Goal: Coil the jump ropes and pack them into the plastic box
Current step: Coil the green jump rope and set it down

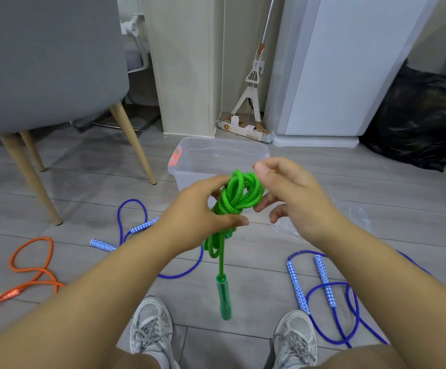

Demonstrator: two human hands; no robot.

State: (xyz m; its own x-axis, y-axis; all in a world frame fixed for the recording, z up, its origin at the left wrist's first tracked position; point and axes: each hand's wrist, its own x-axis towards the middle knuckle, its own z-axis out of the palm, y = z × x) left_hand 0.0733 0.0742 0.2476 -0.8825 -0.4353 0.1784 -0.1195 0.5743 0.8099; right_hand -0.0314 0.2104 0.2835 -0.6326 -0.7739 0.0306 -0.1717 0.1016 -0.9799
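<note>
head view: left hand hides part of green rope

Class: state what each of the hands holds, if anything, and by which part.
Both hands hold the green jump rope: left hand grips the coil's middle, right hand pinches its top loops; a handle hangs free.

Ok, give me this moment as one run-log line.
step: coiling | left hand: grips green rope bundle | right hand: at bundle top, grip unclear | green handle: dangling | plastic box: no rope visible
</note>
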